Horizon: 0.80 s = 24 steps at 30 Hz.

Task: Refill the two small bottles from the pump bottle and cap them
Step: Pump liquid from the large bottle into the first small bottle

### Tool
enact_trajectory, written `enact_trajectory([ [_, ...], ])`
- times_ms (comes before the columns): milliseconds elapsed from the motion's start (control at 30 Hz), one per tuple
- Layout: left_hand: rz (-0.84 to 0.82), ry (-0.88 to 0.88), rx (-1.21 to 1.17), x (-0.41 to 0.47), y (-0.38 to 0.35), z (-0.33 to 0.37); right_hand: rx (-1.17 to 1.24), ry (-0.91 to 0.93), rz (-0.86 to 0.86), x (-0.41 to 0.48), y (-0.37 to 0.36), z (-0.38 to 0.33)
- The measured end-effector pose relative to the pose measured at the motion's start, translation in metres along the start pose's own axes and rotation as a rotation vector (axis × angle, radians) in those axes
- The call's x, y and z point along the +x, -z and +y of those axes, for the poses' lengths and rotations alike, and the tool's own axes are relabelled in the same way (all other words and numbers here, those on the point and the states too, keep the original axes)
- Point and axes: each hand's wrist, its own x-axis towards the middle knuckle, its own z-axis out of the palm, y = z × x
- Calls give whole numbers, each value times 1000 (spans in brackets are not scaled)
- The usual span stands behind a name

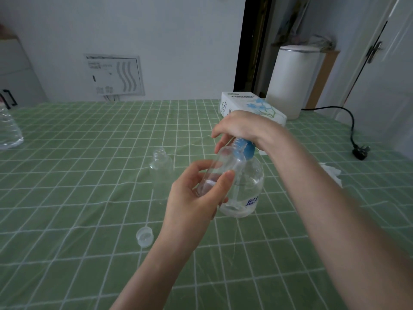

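My left hand [196, 195] grips a small clear bottle [220, 168], tilted with its open neck up under the blue pump head [244, 148] of the clear pump bottle [243, 191]. The pump bottle stands on the green checked table [89, 198] with a little clear liquid in it. My right hand [241, 126] lies over the top of the pump head, fingers bent down around it. A second small clear bottle [161, 168] stands upright and uncapped to the left. One white cap [145, 237] lies on the table near my left wrist.
A tissue box [245, 106] and a white cylindrical appliance [290, 81] stand behind the pump bottle. A black cord with plug [359, 151] lies at the right, crumpled tissue [333, 173] by my right forearm. A clear plastic bottle [9, 128] is at the far left edge.
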Motion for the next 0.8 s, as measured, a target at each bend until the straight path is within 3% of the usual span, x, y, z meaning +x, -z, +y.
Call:
enact_trajectory([
  [300, -25, -21, -19, 1, 0, 6, 74, 71, 126, 4, 13, -6],
  [800, -5, -12, -19, 2, 0, 6, -45, -37, 75, 5, 15, -3],
])
